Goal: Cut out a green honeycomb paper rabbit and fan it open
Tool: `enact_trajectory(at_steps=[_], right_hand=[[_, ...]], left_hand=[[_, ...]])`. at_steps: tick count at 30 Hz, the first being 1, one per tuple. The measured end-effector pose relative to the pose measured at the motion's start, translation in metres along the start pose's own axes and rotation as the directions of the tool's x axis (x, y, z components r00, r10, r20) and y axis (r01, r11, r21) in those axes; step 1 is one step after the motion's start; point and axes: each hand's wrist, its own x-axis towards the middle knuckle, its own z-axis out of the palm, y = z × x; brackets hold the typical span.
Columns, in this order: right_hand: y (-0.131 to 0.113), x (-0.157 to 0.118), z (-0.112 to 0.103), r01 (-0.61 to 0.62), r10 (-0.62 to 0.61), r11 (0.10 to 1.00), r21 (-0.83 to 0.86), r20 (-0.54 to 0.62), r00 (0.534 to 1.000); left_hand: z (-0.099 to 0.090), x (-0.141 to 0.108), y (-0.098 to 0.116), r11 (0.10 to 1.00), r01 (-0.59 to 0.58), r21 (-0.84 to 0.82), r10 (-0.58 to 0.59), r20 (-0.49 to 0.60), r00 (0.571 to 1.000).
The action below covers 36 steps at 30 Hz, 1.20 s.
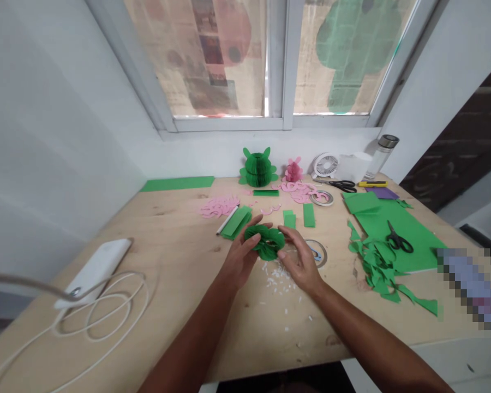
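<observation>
A folded, rounded green paper piece (270, 252) is held up between both hands over the middle of the table. My left hand (244, 251) grips its left side, thumb on top and fingers behind. On its right side, my right hand (298, 256) pinches the edge between thumb and fingers. Small white paper bits (280, 281) lie scattered below. Behind the hands are green paper strips (236, 221) with a white pen (228, 219) beside them. A tape roll (321, 254) lies partly behind my right hand.
A green paper figure (258, 169) and a smaller pink one (293, 171) stand by the wall. Scissors (400, 241) rest on green sheets (417, 245) at right, near green scraps (378, 267). A white device (94, 273) and looped cable (106, 327) lie at left.
</observation>
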Motion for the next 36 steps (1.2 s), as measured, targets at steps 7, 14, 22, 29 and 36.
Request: enact_trajectory(at_steps=[7, 14, 22, 29, 36], right_hand=[[0.004, 0.003, -0.001, 0.014, -0.014, 1.000, -0.006, -0.144, 0.989], [0.008, 0.005, -0.002, 0.017, -0.038, 0.993, -0.117, -0.185, 0.982], [0.009, 0.004, -0.002, -0.025, 0.003, 0.988, -0.150, -0.143, 0.990], [0.006, 0.005, -0.004, -0.043, 0.027, 0.993, -0.109, -0.136, 0.990], [0.006, 0.003, -0.002, 0.008, -0.016, 0.994, -0.110, -0.071, 0.997]], left_hand=[[-0.006, -0.001, 0.000, 1.000, 0.005, 0.000, -0.005, 0.075, 0.997], [-0.011, 0.000, -0.004, 0.999, 0.019, 0.032, -0.021, 0.081, 0.996], [-0.014, 0.002, -0.007, 0.998, 0.054, 0.030, -0.055, 0.053, 0.997], [-0.021, 0.005, -0.002, 0.999, -0.008, 0.048, 0.008, -0.004, 1.000], [-0.026, 0.003, 0.003, 0.995, -0.050, 0.088, 0.054, -0.038, 0.998]])
